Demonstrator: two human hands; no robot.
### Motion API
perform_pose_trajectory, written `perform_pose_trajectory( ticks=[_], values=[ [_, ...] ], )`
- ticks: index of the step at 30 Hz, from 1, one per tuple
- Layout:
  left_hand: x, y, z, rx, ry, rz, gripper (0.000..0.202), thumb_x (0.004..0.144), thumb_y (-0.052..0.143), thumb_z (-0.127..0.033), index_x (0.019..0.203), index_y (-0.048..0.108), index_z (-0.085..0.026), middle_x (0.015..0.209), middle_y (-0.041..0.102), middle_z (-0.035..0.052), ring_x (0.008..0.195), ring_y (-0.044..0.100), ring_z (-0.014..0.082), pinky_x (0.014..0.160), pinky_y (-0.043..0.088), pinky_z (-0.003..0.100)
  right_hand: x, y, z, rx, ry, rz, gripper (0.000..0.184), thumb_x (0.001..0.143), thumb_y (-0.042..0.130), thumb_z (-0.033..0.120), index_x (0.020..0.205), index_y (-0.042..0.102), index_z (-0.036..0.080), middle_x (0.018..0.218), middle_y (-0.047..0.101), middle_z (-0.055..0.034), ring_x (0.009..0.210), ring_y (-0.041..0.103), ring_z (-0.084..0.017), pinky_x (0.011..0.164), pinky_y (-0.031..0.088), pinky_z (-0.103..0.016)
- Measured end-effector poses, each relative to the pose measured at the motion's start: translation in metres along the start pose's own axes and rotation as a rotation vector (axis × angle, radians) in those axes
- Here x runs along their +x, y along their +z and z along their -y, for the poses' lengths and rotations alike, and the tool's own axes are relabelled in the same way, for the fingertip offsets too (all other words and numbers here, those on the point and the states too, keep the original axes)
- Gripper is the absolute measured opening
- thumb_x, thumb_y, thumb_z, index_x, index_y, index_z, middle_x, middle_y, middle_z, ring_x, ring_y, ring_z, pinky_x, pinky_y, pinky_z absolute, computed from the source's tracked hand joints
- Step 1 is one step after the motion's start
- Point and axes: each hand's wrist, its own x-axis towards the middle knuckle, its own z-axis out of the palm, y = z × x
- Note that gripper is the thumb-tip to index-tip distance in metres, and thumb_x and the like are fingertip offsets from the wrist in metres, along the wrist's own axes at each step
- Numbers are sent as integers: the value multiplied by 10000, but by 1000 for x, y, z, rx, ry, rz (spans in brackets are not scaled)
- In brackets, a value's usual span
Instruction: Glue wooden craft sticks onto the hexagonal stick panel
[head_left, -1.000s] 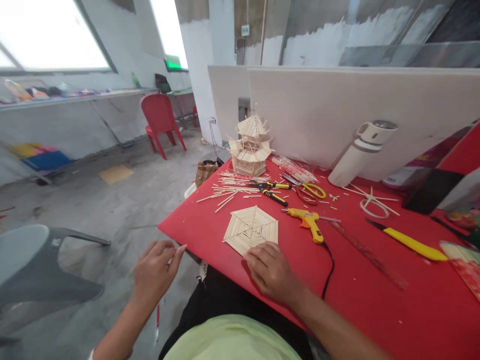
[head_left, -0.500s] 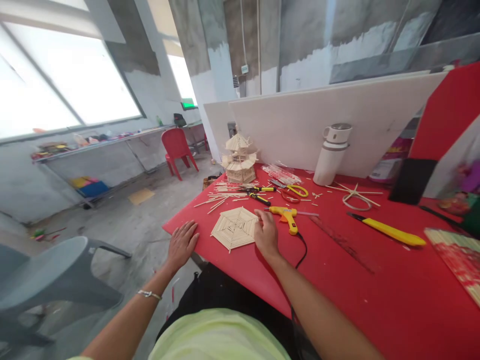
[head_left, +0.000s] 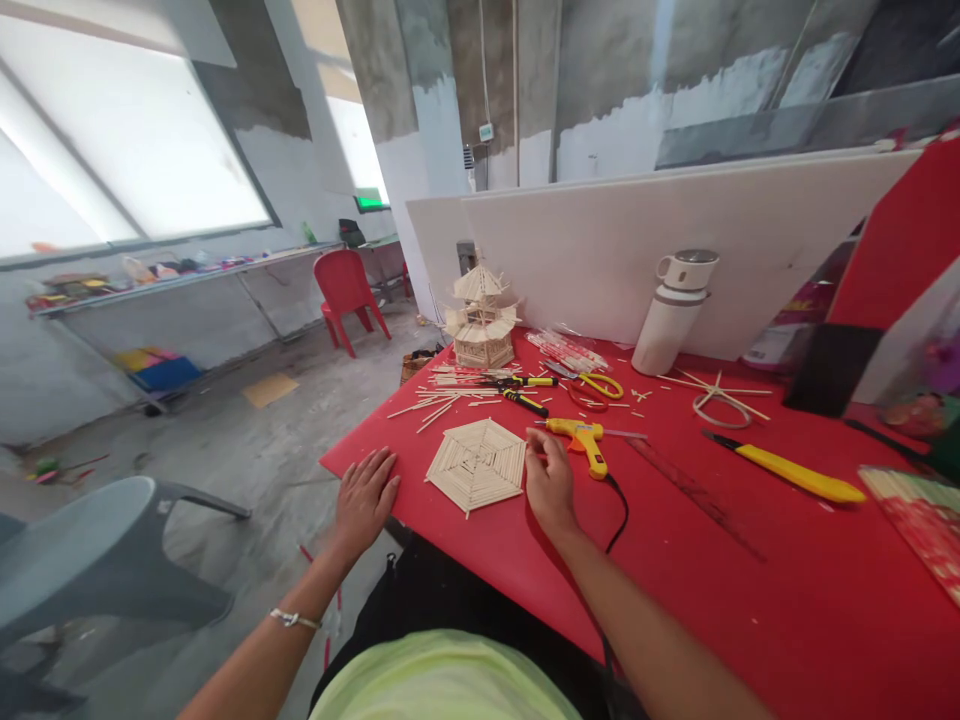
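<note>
Red worktop [head_left: 675, 590] carries everything; white board [head_left: 585, 265] along the back, probably serving as a screen.

Stick tower [head_left: 482, 320] at the far corner, near the board; likely parked there to stay clear of the working area. White flask [head_left: 664, 330] also at the back, same guess.

Stick panel [head_left: 476, 465] lies flat near the front edge, between the hands, so it's easy to reach from both sides. Looks six-sided, pale bare wood. Sticks run parallel to each side, shrinking toward the centre, spiderweb style, with seams radiating out to the corners. Fairly flat and tight, slightly uneven at the middle. One tip pokes out at the near corner.

Left hand [head_left: 366, 500]: palm down on the worktop edge, fingers extended, apart from the panel, nothing in it. Reads as bracing.
Right hand [head_left: 551, 485]: right beside the panel's right edge, fingers half curled. Can't tell if it touches or grips; palm side hidden.

Yellow cutter [head_left: 795, 472] well off to the right. Glue gun [head_left: 589, 437] on its side just past the right hand, nozzle toward the panel, presumably for quick pickup. Pliers [head_left: 525, 402] and loose sticks [head_left: 457, 380] beyond the panel.
</note>
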Motion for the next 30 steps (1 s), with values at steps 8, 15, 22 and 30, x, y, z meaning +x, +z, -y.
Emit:
perform_pose_trajectory(
  ticks=[8,15,22,30],
  values=[
    [-4,5,2,-46,65,-125,422,1002,393,-329,1349,601,-208,1443,597,110,1359,516,283,1158,301,494,-6,-1,6,3,123,4,338,912,551,449,1113,672,206,1143,682,-95,1065,628,-229,963,492,-399],
    [-4,6,0,-85,87,-186,423,968,453,-265,1376,559,-232,1411,619,126,1344,526,300,1133,325,511,-7,1,7,27,268,-29,368,860,638,493,1106,688,224,1168,696,-84,1075,634,-237,966,492,-400],
    [-1,2,3,-123,63,-136,397,957,488,-270,1340,587,-234,1418,611,127,1333,528,324,1116,346,548,-8,0,9,-12,292,-6,376,872,633,500,1130,681,230,1150,696,-72,1056,631,-226,942,500,-377],
    [37,-9,-1,-340,27,-109,219,938,544,-323,926,742,-231,1082,732,83,1001,677,240,902,537,394,-8,0,12,-34,255,28,368,879,617,507,1103,683,223,1142,701,-80,1060,631,-234,940,502,-377]
  ],
)
